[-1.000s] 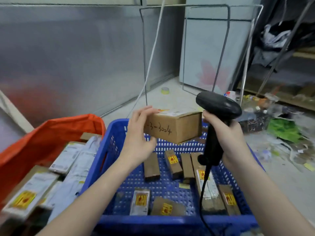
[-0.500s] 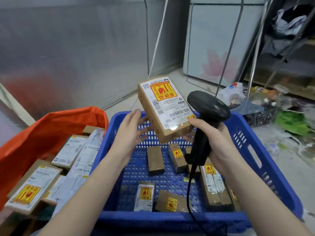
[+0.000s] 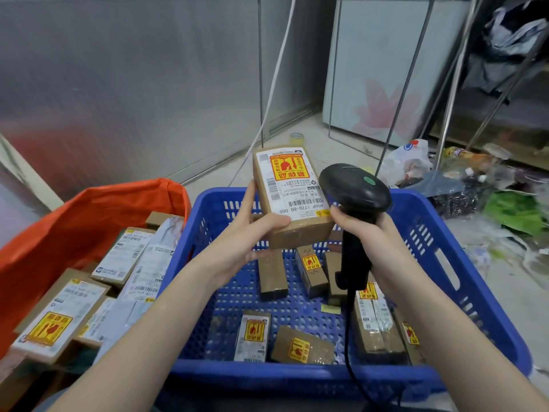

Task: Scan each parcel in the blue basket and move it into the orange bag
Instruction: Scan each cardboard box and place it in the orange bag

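Matt cardboard parcel (image 3: 292,200), glossy black plastic scanner (image 3: 355,200), perforated plastic basket (image 3: 463,263)

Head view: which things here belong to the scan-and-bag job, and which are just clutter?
Job:
- held parcel, in left hand
- scanner, in right hand
- blue basket with loose parcels
- orange bag with bagged parcels

Lying about:
- tape roll
- plastic bags
- green litter
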